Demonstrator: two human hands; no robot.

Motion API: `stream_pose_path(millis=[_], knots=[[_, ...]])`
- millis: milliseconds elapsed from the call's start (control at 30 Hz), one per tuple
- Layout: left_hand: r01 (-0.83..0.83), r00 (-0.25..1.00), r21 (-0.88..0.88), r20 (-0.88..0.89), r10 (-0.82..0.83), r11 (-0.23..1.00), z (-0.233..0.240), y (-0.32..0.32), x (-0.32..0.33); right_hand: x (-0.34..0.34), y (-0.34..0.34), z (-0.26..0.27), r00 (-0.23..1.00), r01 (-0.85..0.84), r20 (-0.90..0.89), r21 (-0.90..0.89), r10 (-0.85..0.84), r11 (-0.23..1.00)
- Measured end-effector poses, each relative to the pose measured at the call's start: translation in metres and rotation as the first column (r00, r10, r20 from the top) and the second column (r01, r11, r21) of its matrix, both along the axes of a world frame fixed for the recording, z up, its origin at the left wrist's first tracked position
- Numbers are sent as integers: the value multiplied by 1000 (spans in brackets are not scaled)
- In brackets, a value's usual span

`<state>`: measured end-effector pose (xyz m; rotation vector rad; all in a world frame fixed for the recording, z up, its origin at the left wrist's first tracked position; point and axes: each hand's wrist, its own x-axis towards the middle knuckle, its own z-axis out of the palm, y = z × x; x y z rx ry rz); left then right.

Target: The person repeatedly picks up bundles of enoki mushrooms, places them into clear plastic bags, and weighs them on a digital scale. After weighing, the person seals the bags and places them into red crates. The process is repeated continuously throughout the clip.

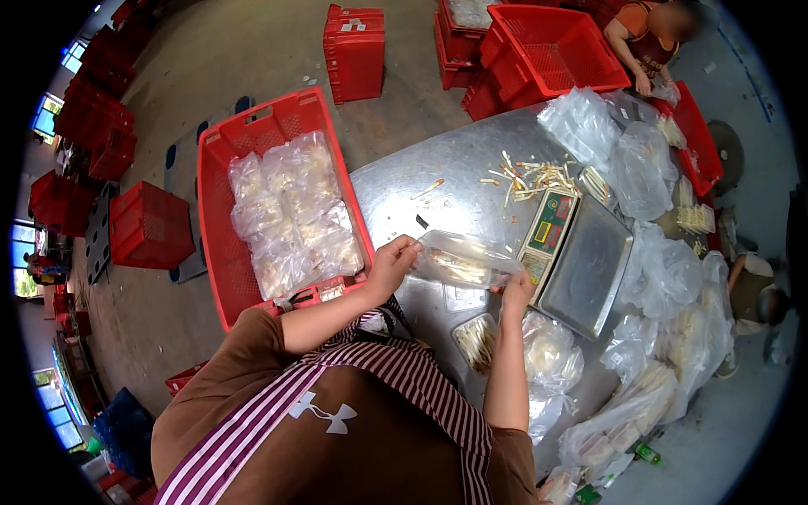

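Between my hands I hold a clear plastic bag (467,257) with pale, thin mushroom-like stems in it, stretched over the metal table (404,170). My left hand (396,265) pinches the bag's left end, and my right hand (517,291) grips its right end near the digital scale (548,230). The scale's metal pan (587,265) carries nothing. Loose pale stems with orange-brown ends (530,180) lie beyond the scale. Nearer my body, a clear tray of similar stems (478,344) stands beside my right forearm.
At left, a red plastic crate (211,189) holds several filled clear bags (297,214). Empty plastic bags (581,126) and large filled bags (682,341) crowd the table's right side. Red crates (356,53) stand on the floor. A person (650,44) works at top right; another (757,293) is at far right.
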<state>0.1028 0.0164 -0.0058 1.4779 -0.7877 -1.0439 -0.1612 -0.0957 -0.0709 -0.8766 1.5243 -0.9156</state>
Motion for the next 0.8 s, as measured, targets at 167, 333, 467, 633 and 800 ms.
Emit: stream_pose_path(millis=[167, 333, 467, 633, 800], knots=[[26, 978, -54, -208, -37, 998, 11, 1, -3, -16, 23, 29, 925, -56, -379, -200, -24, 978], [33, 967, -70, -249, -49, 997, 43, 1, -8, -28, 58, 70, 636, -332, -763, -133, 117, 934], [100, 945, -90, -303, -123, 991, 45, 7, -17, -23, 77, 103, 647, -421, -758, -447, -84, 789], [262, 864, -114, -415, -286, 958, 58, -5, -46, 16, 90, 119, 928, -365, -43, -304, 370, 880], [271, 864, -58, -424, -270, 961, 61, -4, -46, 51, 68, 133, 826, -386, 336, -249, 453, 888]])
